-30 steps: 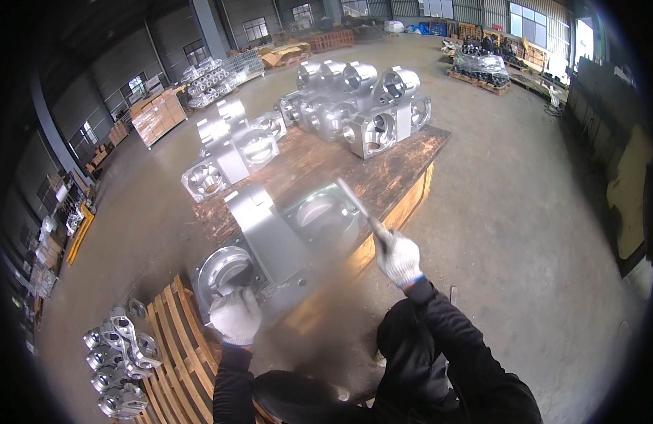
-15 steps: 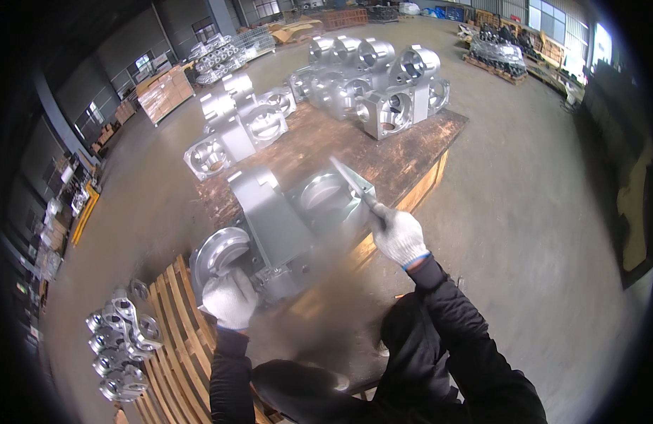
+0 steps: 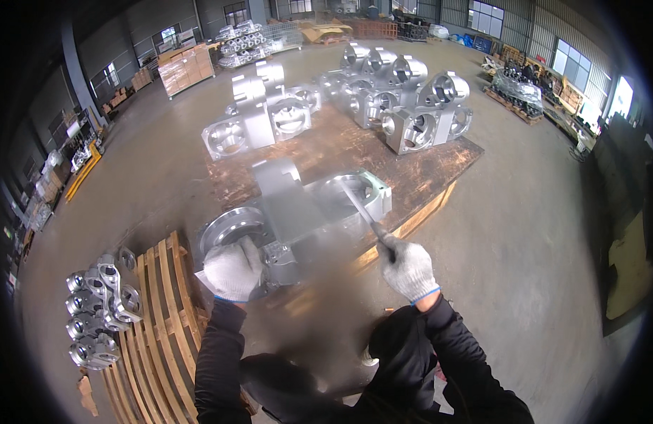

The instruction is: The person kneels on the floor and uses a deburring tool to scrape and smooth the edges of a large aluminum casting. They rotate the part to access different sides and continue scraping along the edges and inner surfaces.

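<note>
A large silver metal casting [image 3: 295,212] with round bores at both ends lies at the near side of the brown worktable [image 3: 348,152]. My left hand [image 3: 233,270], in a white knit glove, is closed over the near rim of its left ring-shaped end. In my right hand [image 3: 411,272], also gloved and with dark-stained fingers, is a long flat file [image 3: 360,205]. The file slants up and left, its tip over the bore at the casting's right end. Whether it touches the metal I cannot tell. Blur at the lower centre hides part of the casting's near side.
More castings stand at the table's back left [image 3: 259,116] and back right [image 3: 425,116]. A slatted wooden pallet [image 3: 153,304] lies at lower left, with several smaller silver castings [image 3: 97,311] beside it. Wrapped boxes [image 3: 186,69] and a loaded pallet [image 3: 517,92] stand farther off.
The view has shifted, so the scene sits differently in the picture. My right hand and the file have drawn back toward me from the casting's right end. My left hand stays on the left ring.
</note>
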`<state>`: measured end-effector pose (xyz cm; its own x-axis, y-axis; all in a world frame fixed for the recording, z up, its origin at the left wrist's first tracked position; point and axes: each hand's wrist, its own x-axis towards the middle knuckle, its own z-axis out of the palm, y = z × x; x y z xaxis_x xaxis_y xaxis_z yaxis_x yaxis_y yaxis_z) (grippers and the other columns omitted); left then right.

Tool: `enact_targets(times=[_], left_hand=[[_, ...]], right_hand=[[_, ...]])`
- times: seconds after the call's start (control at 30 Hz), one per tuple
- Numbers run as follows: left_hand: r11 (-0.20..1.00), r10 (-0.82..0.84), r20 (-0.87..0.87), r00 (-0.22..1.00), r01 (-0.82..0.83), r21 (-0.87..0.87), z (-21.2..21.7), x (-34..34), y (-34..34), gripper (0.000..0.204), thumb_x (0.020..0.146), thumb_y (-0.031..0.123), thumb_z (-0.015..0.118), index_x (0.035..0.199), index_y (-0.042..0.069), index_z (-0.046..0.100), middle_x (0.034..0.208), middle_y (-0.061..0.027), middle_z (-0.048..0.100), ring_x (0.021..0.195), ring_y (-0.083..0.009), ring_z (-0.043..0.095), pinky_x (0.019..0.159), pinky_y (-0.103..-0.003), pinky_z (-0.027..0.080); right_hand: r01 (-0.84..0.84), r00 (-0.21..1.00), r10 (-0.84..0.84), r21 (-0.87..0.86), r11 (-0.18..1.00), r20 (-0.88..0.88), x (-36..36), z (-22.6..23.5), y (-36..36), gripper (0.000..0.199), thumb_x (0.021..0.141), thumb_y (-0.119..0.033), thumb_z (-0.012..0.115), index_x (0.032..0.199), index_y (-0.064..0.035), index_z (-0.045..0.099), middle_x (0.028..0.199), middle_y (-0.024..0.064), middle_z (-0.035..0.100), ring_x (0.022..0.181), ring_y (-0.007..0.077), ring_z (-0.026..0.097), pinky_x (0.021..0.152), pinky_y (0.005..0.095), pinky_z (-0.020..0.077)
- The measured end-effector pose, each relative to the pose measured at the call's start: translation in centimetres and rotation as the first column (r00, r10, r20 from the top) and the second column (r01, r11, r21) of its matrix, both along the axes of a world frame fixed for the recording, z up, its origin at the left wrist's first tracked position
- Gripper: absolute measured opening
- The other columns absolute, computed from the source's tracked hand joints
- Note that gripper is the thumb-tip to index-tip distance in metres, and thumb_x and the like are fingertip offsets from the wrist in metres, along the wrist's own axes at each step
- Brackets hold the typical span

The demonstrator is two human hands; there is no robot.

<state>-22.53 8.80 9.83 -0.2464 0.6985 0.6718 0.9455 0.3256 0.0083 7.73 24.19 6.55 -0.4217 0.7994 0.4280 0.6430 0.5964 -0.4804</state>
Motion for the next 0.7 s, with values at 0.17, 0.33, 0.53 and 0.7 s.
enact_targets(times=[0.17, 0.33, 0.53, 0.7], left_hand=[[0.998, 0.003, 0.041, 0.999, -0.006, 0.067, 0.1, 0.0, 0.3, 0.046, 0.1, 0.029, 0.052, 0.064, 0.004, 0.069, 0.059, -0.0199, 0.064, 0.053, -0.0396, 0.063, 0.058, -0.051, 0.052], [0.992, -0.025, 0.015, 1.0, 0.023, 0.127, 0.2, -0.2, 0.4, 0.047, 0.101, 0.03, 0.051, 0.064, 0.005, 0.068, 0.058, -0.0205, 0.063, 0.052, -0.0398, 0.063, 0.057, -0.051, 0.051], [0.999, 0.002, 0.003, 1.0, -0.002, 0.033, 0.2, -0.3, 0.0, 0.044, 0.099, 0.026, 0.058, 0.064, 0.003, 0.07, 0.059, -0.0207, 0.064, 0.052, -0.0395, 0.063, 0.056, -0.05, 0.053], [0.995, -0.018, -0.012, 1.0, 0.019, 0.101, 0.1, -0.4, 0.1, 0.045, 0.1, 0.028, 0.057, 0.063, 0.006, 0.071, 0.057, -0.0186, 0.064, 0.05, -0.0371, 0.063, 0.055, -0.049, 0.053]], right_hand=[[-0.037, 0.999, 0.028, 0.209, 0.977, 0.046, -1.9, 1.4, -1.6, 0.038, 0.095, -0.016, 0.066, 0.132, -0.0192, 0.072, 0.077, 0.0162, 0.07, 0.073, 0.0371, 0.071, 0.064, 0.0474, 0.0558], [-0.011, 0.996, 0.0, 0.131, 0.991, 0.089, -2.6, 2.2, -4.4, 0.047, 0.092, -0.015, 0.068, 0.139, -0.0201, 0.069, 0.074, 0.0147, 0.068, 0.065, 0.0363, 0.068, 0.061, 0.046, 0.0551], [-0.151, 0.984, 0.165, 0.182, 0.972, -0.066, -5.2, -0.1, -4.5, 0.051, 0.096, -0.017, 0.063, 0.147, -0.0146, 0.06, 0.1, 0.0193, 0.073, 0.067, 0.0382, 0.069, 0.065, 0.0464, 0.0564], [-0.656, 0.545, 0.115, -0.337, 0.675, -0.83, -6.5, -3.6, -4.9, 0.054, 0.115, -0.025, 0.042, 0.162, -0.0011, 0.034, 0.152, 0.0142, 0.056, 0.125, 0.0249, 0.062, 0.107, 0.0365, 0.0489]])
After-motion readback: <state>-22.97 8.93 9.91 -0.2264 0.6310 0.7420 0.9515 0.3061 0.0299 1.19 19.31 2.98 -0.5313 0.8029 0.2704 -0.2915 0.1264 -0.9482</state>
